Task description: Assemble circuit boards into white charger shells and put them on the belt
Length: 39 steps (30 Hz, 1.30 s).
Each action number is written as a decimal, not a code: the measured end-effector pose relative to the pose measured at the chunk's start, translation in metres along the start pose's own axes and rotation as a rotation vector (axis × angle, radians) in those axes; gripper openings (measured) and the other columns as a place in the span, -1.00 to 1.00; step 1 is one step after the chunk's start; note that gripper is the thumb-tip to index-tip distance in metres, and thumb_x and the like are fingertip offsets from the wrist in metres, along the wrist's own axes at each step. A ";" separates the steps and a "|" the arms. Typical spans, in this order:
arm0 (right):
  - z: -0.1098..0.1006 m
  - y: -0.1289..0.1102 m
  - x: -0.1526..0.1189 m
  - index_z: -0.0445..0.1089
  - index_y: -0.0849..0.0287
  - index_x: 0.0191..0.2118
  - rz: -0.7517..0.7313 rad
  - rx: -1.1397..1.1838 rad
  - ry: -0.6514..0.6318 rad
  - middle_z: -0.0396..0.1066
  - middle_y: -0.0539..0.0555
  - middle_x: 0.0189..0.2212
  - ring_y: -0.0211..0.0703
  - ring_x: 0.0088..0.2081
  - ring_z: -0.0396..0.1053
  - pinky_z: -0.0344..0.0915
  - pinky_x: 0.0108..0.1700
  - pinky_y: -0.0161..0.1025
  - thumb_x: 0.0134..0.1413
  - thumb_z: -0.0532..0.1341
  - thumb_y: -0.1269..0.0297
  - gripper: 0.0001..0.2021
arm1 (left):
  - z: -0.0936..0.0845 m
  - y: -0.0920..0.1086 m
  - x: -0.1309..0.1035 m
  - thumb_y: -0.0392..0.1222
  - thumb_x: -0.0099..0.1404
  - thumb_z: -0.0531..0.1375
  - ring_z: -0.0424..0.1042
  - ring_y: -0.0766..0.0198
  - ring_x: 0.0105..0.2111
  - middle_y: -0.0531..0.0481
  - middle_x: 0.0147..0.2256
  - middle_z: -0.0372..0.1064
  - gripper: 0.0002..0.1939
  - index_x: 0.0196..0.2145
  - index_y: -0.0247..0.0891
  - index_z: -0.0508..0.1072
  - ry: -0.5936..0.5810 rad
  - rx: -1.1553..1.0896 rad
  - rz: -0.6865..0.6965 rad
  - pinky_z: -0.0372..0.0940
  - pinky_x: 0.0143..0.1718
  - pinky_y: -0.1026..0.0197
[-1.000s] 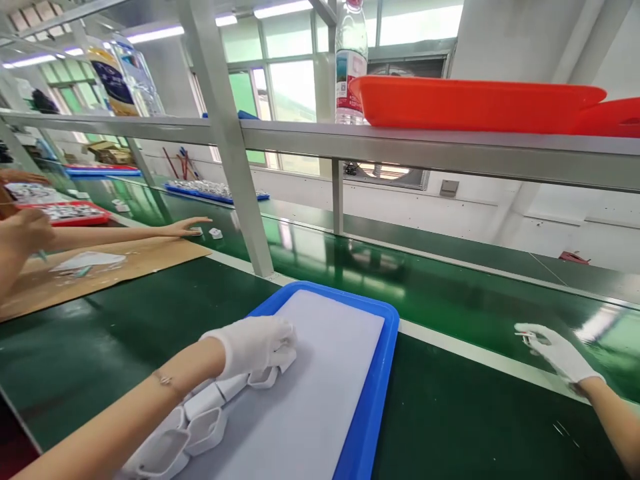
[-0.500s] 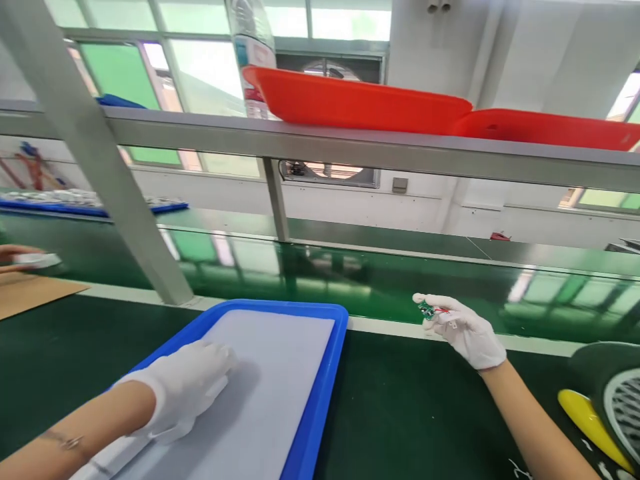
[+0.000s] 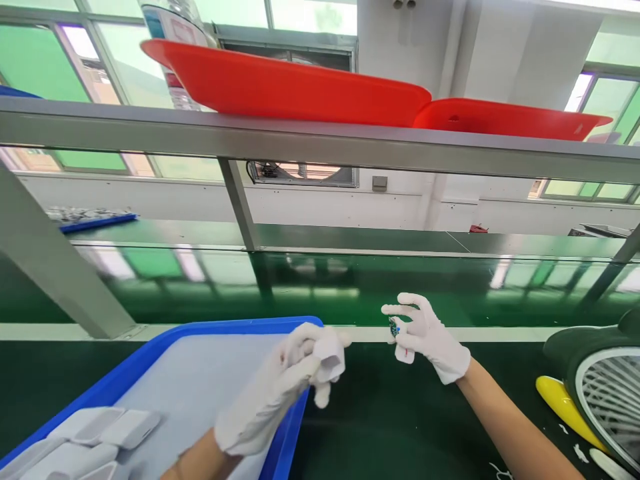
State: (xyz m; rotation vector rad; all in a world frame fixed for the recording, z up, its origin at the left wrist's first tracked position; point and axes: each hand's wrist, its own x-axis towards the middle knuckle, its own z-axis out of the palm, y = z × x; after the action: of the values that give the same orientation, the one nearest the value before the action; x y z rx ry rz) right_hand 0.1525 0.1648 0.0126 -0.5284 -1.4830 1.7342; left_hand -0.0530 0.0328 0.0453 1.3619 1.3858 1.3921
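My left hand (image 3: pixel 273 390), in a white glove, is closed around a small hollow white plastic casing (image 3: pixel 331 357) above the right rim of a blue tray (image 3: pixel 210 328). My right hand (image 3: pixel 430 340), gloved too, pinches a small green circuit board (image 3: pixel 393 327) between thumb and finger, its other fingers raised. A small white piece (image 3: pixel 405 355) with a bit of red on it hangs just below the board. Several white plastic casings (image 3: pixel 133 428) lie at the tray's near left, on a pale liner.
A sloping metal post (image 3: pixel 60 260) stands left, beneath a shelf beam (image 3: pixel 320 147) carrying red trays (image 3: pixel 300 90) and a plastic bottle (image 3: pixel 173 27). At right sit a round-grilled fan (image 3: pixel 613 400) and a yellow object (image 3: pixel 567 410). A glossy green strip (image 3: pixel 325 293) runs behind the bench.
My left hand has risen from the tray and moved right, now visibly holding a white casing. My right hand has shifted slightly left with the circuit board. The view has turned right.
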 end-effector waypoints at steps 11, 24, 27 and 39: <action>0.000 -0.014 -0.012 0.41 0.04 0.00 -0.019 -0.228 0.029 0.40 0.12 -0.02 -0.13 -0.06 0.32 0.26 -0.01 -0.13 0.11 0.27 0.26 -0.69 | 0.032 -0.039 0.016 0.01 0.26 0.20 0.25 0.43 -0.51 0.01 -0.26 0.33 -0.72 -0.15 -0.19 0.44 -0.205 -0.739 -0.583 0.27 -0.42 0.32; 0.021 -0.007 -0.023 0.42 0.08 -0.12 -0.340 -0.742 -0.029 0.50 0.11 -0.21 -0.13 -0.24 0.47 0.45 -0.28 -0.21 0.05 0.32 0.42 -0.75 | 0.023 -0.057 0.012 -0.13 0.08 0.31 0.36 0.24 -0.32 -0.01 -0.21 0.36 -0.55 -0.05 -0.16 0.39 -0.133 -0.245 -0.399 0.32 -0.42 0.25; 0.026 -0.012 -0.023 0.43 0.02 -0.09 -0.531 -0.926 -0.142 0.48 0.10 -0.21 -0.14 -0.24 0.46 0.44 -0.32 -0.25 0.12 0.23 0.50 -0.72 | 0.023 -0.061 0.014 -0.15 0.11 0.26 0.36 0.24 -0.39 -0.01 -0.28 0.40 -0.62 -0.08 -0.18 0.38 -0.156 -0.088 -0.299 0.31 -0.45 0.23; 0.040 -0.008 -0.022 -0.04 -0.19 0.28 -0.428 -1.018 -0.412 0.39 -0.07 -0.32 -0.26 -0.35 0.34 0.33 -0.22 -0.31 0.23 0.02 0.54 -0.39 | 0.025 -0.072 0.000 -0.17 0.21 0.21 0.50 0.16 -0.29 0.02 -0.24 0.52 -0.71 -0.08 -0.04 0.44 -0.126 0.256 -0.010 0.40 -0.23 0.21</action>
State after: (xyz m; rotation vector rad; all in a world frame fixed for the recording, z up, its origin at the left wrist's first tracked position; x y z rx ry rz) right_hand 0.1389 0.1225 0.0255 -0.2986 -2.5339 0.6785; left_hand -0.0415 0.0489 -0.0282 1.5750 1.5227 1.1300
